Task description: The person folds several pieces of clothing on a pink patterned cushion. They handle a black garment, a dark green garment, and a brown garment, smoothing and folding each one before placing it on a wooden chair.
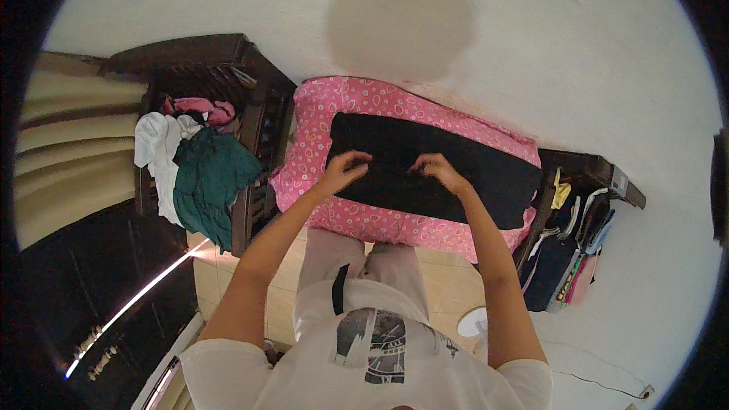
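Observation:
A black cloth garment (433, 165), folded into a long flat shape, lies on a pink patterned cover (370, 219). Over its left part is my left hand (345, 171), fingers apart and holding nothing. My right hand (435, 169) is near the garment's middle, its fingers bent; whether they pinch the cloth cannot be told. A gap of black cloth separates the two hands.
At the left, a dark wooden rack (245, 199) holds a green garment (211, 182), white cloth (162, 165) and pink cloth (208, 111). Several garments hang at a dark wooden frame (575, 159) on the right. A pale wall (541, 57) stands behind the cover.

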`<control>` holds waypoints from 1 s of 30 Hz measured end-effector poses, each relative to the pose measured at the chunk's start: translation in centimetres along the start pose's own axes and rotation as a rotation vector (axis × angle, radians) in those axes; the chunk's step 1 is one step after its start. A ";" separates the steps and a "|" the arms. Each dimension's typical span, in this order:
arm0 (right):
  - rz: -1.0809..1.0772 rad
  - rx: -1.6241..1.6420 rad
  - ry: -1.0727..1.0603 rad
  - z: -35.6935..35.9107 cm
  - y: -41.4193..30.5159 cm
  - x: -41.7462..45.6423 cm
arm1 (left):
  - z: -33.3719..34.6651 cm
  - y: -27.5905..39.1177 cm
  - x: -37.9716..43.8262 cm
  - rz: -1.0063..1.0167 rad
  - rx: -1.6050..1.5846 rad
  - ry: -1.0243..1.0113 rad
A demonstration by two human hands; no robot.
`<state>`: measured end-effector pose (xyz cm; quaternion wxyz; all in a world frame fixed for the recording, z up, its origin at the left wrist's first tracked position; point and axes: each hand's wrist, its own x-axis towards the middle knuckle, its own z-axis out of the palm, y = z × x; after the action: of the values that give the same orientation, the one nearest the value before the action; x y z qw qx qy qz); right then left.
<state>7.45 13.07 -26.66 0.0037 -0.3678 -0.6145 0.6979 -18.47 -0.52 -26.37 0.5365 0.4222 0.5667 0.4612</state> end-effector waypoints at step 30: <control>-0.332 -0.380 0.686 3.2 0.2 2.5 | 1.0 -4.8 1.0 0.021 0.594 0.076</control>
<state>4.05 11.48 -28.21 0.2524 -0.4689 -0.7462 0.3996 -17.41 -0.52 -31.29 0.3632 0.5491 0.6921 0.2959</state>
